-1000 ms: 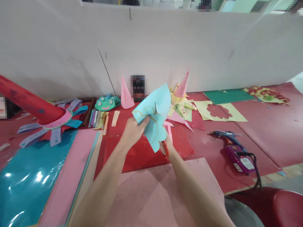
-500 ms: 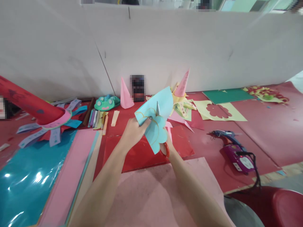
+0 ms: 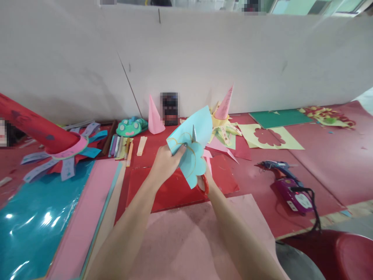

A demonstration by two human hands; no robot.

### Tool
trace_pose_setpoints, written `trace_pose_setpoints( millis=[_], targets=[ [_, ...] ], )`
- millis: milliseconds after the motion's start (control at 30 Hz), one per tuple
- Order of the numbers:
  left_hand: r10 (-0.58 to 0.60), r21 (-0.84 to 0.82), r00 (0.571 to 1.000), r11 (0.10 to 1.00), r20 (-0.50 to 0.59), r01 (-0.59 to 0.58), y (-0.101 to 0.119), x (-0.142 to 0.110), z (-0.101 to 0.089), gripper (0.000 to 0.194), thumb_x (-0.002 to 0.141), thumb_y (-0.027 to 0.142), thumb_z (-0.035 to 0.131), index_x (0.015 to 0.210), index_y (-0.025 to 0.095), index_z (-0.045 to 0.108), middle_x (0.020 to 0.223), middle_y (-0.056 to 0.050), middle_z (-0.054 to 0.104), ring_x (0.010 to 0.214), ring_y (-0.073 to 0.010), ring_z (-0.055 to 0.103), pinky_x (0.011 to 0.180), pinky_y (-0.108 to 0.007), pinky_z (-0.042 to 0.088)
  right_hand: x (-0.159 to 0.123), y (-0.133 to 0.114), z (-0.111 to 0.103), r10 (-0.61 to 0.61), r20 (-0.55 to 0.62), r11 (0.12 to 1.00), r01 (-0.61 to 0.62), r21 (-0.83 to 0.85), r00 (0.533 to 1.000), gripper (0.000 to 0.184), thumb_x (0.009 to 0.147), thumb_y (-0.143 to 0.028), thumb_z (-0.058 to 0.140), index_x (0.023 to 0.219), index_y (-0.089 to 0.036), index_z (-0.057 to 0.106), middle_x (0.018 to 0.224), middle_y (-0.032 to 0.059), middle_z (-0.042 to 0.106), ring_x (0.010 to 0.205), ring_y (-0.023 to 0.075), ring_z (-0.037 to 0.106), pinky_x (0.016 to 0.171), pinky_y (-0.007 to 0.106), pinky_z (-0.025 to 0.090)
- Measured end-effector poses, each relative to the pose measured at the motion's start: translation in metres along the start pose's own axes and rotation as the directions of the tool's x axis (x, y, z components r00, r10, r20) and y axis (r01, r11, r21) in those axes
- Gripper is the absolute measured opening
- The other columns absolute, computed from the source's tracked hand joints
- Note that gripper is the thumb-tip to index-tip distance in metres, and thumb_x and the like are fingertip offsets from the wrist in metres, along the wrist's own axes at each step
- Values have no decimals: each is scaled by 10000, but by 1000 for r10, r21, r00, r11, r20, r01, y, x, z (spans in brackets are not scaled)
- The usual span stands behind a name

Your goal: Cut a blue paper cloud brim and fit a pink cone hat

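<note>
Blue paper [image 3: 193,157] shifted slightly right | left grip [image 3: 166,161] pinches its left side | right grip [image 3: 209,178], lower right, clamped on scissors [image 3: 206,184]

Lighting: soft, even, moderately bright over your desk [image 3: 344,155]. Glare: white spots on the glossy blue sheet [image 3: 37,233] at your left. Shadows: faint on the pale wall [image 3: 204,50] facing you; soft-edged on the pink sheet [image 3: 180,241] between your forearms [image 3: 128,225]. Focus: slightly soft overall; you can follow outlines on the light-blue paper [image 3: 194,157]. Distortion: wide-angle stretching toward the edges. Masking: pixel blocks over a dark upright object [image 3: 169,109] and at margins.
</note>
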State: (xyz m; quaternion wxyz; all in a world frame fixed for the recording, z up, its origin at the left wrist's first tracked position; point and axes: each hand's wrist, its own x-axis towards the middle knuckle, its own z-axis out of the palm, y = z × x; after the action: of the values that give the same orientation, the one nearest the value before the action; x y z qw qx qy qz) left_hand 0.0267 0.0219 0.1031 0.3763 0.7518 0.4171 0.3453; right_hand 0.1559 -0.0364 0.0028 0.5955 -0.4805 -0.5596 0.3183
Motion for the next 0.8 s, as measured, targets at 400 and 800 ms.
trace_pose_setpoints(
  millis=[400, 800],
  targets=[
    [63, 61, 997, 996, -34, -61, 5, -2, 0, 227, 835, 353, 504, 827, 174, 643, 712, -46, 683, 802, -231, 661, 672, -294, 502, 1, -8, 1, 7, -13, 996, -6, 88, 1000, 577, 763, -723, 479, 1091, -251, 533, 1005, 90, 657, 999, 281, 608, 745, 386, 542],
    [68, 160, 993, 986, -92, -53, 6, -3, 2, 282, 842, 381, 487, 706, 166, 608, 630, -43, 652, 624, -184, 618, 556, -260, 430, 1, -16, 0, -22, -20, 999, 23, 41, 1000, 568, 781, -704, 468, 1102, -240, 528, 1041, 88, 645, 968, 259, 624, 801, 369, 526]
  ],
)
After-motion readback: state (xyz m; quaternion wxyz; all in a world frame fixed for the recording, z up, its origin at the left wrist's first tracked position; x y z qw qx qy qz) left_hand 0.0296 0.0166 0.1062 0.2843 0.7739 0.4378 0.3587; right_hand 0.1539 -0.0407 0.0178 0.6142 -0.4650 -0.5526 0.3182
